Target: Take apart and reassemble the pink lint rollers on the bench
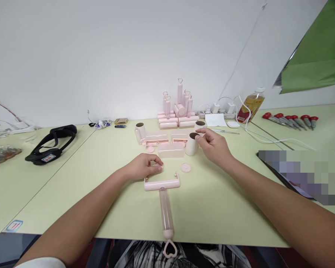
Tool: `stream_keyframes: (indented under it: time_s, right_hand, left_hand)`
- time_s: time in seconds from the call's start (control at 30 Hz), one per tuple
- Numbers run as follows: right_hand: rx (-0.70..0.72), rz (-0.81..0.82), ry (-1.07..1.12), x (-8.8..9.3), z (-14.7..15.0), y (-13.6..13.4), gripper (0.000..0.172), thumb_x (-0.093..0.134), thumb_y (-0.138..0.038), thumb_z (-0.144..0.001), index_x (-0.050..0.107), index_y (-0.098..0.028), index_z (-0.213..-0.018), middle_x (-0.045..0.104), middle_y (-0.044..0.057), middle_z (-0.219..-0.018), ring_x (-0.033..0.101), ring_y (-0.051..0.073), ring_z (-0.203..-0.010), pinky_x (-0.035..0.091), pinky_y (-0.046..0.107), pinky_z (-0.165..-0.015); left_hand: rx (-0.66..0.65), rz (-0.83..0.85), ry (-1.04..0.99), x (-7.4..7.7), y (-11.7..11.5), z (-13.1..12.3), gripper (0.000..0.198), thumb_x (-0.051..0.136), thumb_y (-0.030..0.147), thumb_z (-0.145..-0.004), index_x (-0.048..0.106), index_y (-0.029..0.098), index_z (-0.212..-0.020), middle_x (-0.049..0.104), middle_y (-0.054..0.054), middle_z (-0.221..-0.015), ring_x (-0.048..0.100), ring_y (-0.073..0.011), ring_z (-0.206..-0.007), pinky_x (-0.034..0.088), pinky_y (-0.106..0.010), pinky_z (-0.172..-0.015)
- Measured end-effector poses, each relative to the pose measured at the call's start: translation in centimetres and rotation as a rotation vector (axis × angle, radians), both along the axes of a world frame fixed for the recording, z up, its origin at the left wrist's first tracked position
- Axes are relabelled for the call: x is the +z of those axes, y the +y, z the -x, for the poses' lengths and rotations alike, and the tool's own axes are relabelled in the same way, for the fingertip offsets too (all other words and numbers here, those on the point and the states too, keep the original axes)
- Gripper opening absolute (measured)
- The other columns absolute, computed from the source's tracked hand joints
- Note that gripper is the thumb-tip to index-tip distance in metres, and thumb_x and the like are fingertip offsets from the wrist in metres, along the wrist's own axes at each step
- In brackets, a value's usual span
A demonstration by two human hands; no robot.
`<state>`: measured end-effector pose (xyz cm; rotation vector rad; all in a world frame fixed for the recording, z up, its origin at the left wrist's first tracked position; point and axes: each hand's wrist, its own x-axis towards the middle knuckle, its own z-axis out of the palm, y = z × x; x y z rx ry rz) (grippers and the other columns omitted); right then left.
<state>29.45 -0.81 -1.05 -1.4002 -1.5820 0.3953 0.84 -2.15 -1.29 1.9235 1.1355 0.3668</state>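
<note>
My left hand (143, 166) rests low over the table, with its thumb and fingers closed on a pale pink round cap that they mostly cover. My right hand (214, 146) pinches the upper rim of a white paper roll (191, 147) with a brown hollow core, standing upright. Another pink round cap (185, 168) lies flat between my hands. Just in front of me is a pink lint roller frame (162, 185) with a clear handle (165, 210), its heart-shaped end (170, 249) over the table edge. Behind my left hand sits a translucent pink cover (171, 150).
Further back are more pink frames (157, 143), a roll (140, 130) and a stack of pink lint rollers (169, 122). At right are a drink bottle (250, 107), white cables (261, 140), red-capped tubes (293, 121) and a tablet (276, 171). A black headset (51, 145) lies left.
</note>
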Motion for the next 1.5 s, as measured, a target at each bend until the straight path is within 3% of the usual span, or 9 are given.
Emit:
stream_keyframes:
  time_s: [0.37, 0.67, 0.8, 0.87, 1.0, 1.1, 1.2, 1.37, 1.5]
  right_hand:
    - [0.067, -0.029, -0.129, -0.2, 0.2, -0.3, 0.021, 0.056, -0.038, -0.082, 0.059, -0.019, -0.073, 0.048, -0.004, -0.053, 0.04, 0.011, -0.049, 0.031, 0.024, -0.05]
    - [0.096, -0.045, -0.174, -0.2, 0.4, -0.6, 0.017, 0.056, -0.035, -0.082, 0.062, -0.02, -0.079, 0.051, -0.004, -0.055, 0.045, 0.012, -0.051, 0.033, 0.024, -0.052]
    - [0.08, -0.133, -0.143, 0.6, 0.8, -1.6, 0.016, 0.056, -0.031, -0.082, 0.062, -0.02, -0.091, 0.054, -0.004, -0.057, 0.047, 0.012, -0.052, 0.036, 0.023, -0.055]
    - [0.14, -0.106, -0.211, 1.0, 1.1, -2.3, 0.011, 0.054, -0.028, -0.082, 0.062, -0.02, -0.082, 0.055, -0.004, -0.056, 0.047, 0.012, -0.051, 0.035, 0.024, -0.054]
    - [0.387, 0.159, -0.512, 1.0, 1.7, -3.0, 0.013, 0.052, -0.02, -0.079, 0.061, -0.02, -0.07, 0.062, -0.001, -0.061, 0.052, 0.014, -0.054, 0.032, 0.024, -0.051]
    - [0.477, 0.268, -0.637, 0.1, 2.0, -3.0, 0.015, 0.051, -0.018, -0.079, 0.066, -0.02, -0.074, 0.068, 0.002, -0.071, 0.056, 0.016, -0.06, 0.033, 0.025, -0.053]
    - [0.518, 0.242, -0.667, -0.8, 2.3, -2.9, 0.019, 0.05, -0.019, -0.083, 0.069, -0.02, -0.084, 0.071, 0.005, -0.08, 0.06, 0.019, -0.07, 0.038, 0.027, -0.059]
    - [0.529, 0.179, -0.66, -1.3, 2.7, -2.8, 0.026, 0.046, -0.019, -0.088, 0.071, -0.017, -0.096, 0.071, 0.01, -0.096, 0.062, 0.023, -0.085, 0.043, 0.03, -0.07]
    - [0.523, 0.186, -0.657, -1.3, 3.0, -2.9, 0.03, 0.043, -0.018, -0.089, 0.071, -0.017, -0.1, 0.07, 0.01, -0.097, 0.062, 0.023, -0.086, 0.043, 0.03, -0.071]
  left_hand:
    - [-0.015, 0.103, -0.043, -0.4, 0.1, 0.1, 0.05, 0.062, 0.055, -0.077, 0.065, 0.019, -0.112, 0.038, 0.005, -0.057, 0.038, -0.0097, -0.049, 0.041, -0.021, -0.042]
    - [-0.025, 0.041, -0.005, -0.3, 0.1, 0.0, 0.048, 0.059, 0.055, -0.08, 0.065, 0.02, -0.113, 0.04, 0.005, -0.056, 0.039, -0.0095, -0.047, 0.037, -0.021, -0.043]
    - [-0.057, -0.106, 0.031, 0.7, -0.3, 0.2, 0.042, 0.052, 0.053, -0.085, 0.065, 0.021, -0.111, 0.058, 0.0, -0.072, 0.045, -0.0106, -0.052, 0.038, -0.023, -0.049]
    - [-0.109, -0.216, 0.066, 1.5, -0.8, 0.2, 0.035, 0.053, 0.048, -0.086, 0.067, 0.021, -0.104, 0.062, -0.003, -0.084, 0.051, -0.0126, -0.062, 0.04, -0.024, -0.056]
    - [-0.304, -0.307, 0.194, 2.8, -2.0, -0.3, 0.027, 0.059, 0.045, -0.082, 0.066, 0.019, -0.085, 0.061, -0.003, -0.082, 0.05, -0.0141, -0.067, 0.036, -0.025, -0.059]
    - [-0.395, -0.287, 0.27, 2.8, -2.7, -0.9, 0.026, 0.06, 0.043, -0.081, 0.064, 0.018, -0.08, 0.058, -0.002, -0.076, 0.047, -0.0129, -0.061, 0.031, -0.025, -0.055]
    - [-0.437, -0.244, 0.253, 2.5, -2.9, -1.3, 0.024, 0.057, 0.04, -0.084, 0.064, 0.017, -0.081, 0.058, -0.002, -0.075, 0.048, -0.0132, -0.061, 0.032, -0.025, -0.054]
    - [-0.421, -0.386, 0.19, 2.1, -2.6, -1.1, 0.033, 0.055, 0.045, -0.086, 0.067, 0.018, -0.1, 0.061, -0.008, -0.096, 0.057, -0.0189, -0.081, 0.043, -0.028, -0.071]
    - [-0.348, -0.511, 0.241, 1.8, -2.0, -0.7, 0.048, 0.056, 0.055, -0.084, 0.065, 0.018, -0.113, 0.059, -0.013, -0.117, 0.054, -0.0274, -0.105, 0.042, -0.038, -0.09]
